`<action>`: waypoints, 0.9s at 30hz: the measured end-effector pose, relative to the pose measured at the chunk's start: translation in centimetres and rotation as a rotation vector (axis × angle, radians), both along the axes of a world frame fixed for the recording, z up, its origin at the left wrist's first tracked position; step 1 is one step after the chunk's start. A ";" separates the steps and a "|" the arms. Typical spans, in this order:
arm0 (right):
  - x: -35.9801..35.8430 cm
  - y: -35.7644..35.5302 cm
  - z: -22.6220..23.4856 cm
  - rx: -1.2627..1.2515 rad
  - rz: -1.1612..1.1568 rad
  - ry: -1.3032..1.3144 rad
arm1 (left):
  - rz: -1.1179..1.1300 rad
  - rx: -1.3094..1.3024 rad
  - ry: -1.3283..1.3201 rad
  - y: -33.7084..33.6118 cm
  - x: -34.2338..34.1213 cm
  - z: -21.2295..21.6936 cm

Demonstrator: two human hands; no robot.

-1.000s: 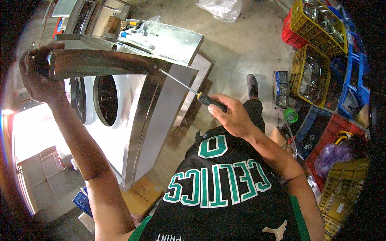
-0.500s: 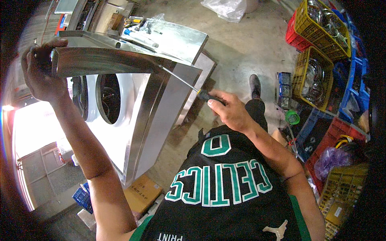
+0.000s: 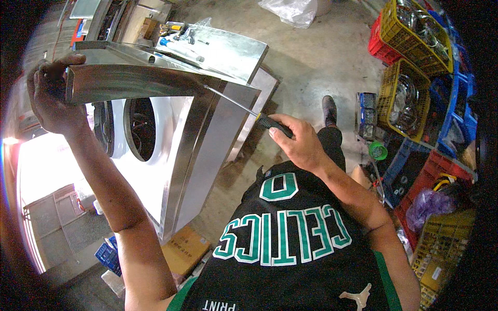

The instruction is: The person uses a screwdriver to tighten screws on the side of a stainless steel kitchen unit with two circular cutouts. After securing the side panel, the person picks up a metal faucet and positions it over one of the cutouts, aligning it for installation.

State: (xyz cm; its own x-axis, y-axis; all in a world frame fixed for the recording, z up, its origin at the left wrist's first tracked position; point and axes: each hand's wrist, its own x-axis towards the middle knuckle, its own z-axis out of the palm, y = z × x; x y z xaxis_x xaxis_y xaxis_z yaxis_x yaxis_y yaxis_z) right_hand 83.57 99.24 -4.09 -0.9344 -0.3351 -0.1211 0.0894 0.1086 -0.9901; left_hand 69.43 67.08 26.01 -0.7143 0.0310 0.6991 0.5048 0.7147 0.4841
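My right hand (image 3: 301, 145) is closed round the dark handle of a screwdriver (image 3: 271, 126), which has a yellow band near its shaft. Its long shaft slants up and left, and the tip meets the right end of a curved stainless-steel panel (image 3: 135, 81). At that panel's far left end, my left hand (image 3: 54, 98) is wrapped round the edge; some of its fingers are in shadow. Below the panel stands a large metal housing (image 3: 174, 150) with a glossy white face and round dark openings (image 3: 140, 129).
Beyond the housing, a metal surface (image 3: 233, 49) carries tools and a white tube. Yellow crates (image 3: 381, 103) of shiny metal parts, blue bins and a red crate (image 3: 436, 166) line the right side. A green cup (image 3: 377, 151) and a cardboard box (image 3: 185, 250) are lower down.
The fingers of my right hand have shifted on the screwdriver, baring more of its handle. The tip stays at the same spot, and my left hand holds its place on the panel.
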 end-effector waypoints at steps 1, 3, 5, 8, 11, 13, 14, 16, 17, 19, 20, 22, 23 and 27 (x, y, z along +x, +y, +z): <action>0.1 0.0 0.3 0.059 -0.044 0.085 | 0.038 -0.183 0.015 0.3 0.0 0.2; -0.1 0.0 0.9 0.074 -0.018 0.118 | 0.037 -0.218 0.021 0.5 0.0 0.1; -0.7 0.5 1.4 -0.224 0.116 -0.200 | -0.049 0.089 -0.006 0.5 -0.2 -0.2; -1.9 1.8 1.7 -1.010 0.371 -1.106 | -0.253 0.098 -0.004 0.3 -0.2 -0.5; -2.5 2.1 1.9 -1.203 0.409 -1.227 | -0.050 -0.262 0.078 0.1 0.0 -0.5; -2.7 2.1 2.2 -1.142 0.415 -1.206 | 0.048 -0.394 0.109 -0.3 0.1 -0.4; -2.8 2.1 2.4 -1.102 0.410 -1.188 | 0.035 -0.465 0.140 -0.5 0.1 -0.4; -3.1 2.2 2.9 -0.851 0.398 -1.085 | -0.046 -0.250 0.059 -1.3 -0.1 -0.4; -3.1 2.1 3.3 -0.631 0.376 -0.802 | -0.051 -0.222 0.026 -1.7 -0.1 -0.3; -3.1 1.7 4.0 -0.078 0.252 -0.238 | 0.005 -0.264 -0.030 -2.4 -0.3 -0.1; -2.8 1.3 4.5 0.076 0.049 0.137 | 0.066 -0.346 -0.022 -2.7 -0.3 -0.2; -2.3 1.2 5.2 0.408 -0.019 0.438 | -0.007 -0.234 -0.025 -2.9 -0.3 -0.2; -2.1 1.2 5.5 0.565 -0.060 0.602 | 0.045 -0.262 0.039 -2.7 -0.4 -0.3; -1.6 1.1 6.0 0.622 -0.118 0.704 | -0.086 -0.197 0.073 -1.5 -1.0 -0.2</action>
State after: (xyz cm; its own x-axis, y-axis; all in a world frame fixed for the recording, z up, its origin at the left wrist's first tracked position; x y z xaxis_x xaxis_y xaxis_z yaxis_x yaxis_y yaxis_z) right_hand 82.01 100.39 1.92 -0.8847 -0.2988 0.3578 -0.4620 0.6638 -0.5882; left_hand 68.46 65.61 25.77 -0.6505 0.2308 0.7236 0.5969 0.7444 0.2992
